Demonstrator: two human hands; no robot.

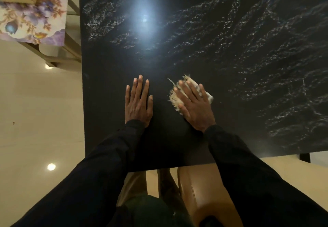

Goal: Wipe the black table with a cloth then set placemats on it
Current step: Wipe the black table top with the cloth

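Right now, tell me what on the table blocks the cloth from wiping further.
Only the left hand, lying flat left of the cloth under the right hand. The rest of the table shows streaks and glare, no objects.

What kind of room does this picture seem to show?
Probably a dining room in a home. A glossy black table with pale veining has a brown leather-like chair standing at its near edge, and a flowered purple placemat lies on a beige side table over a polished cream floor.
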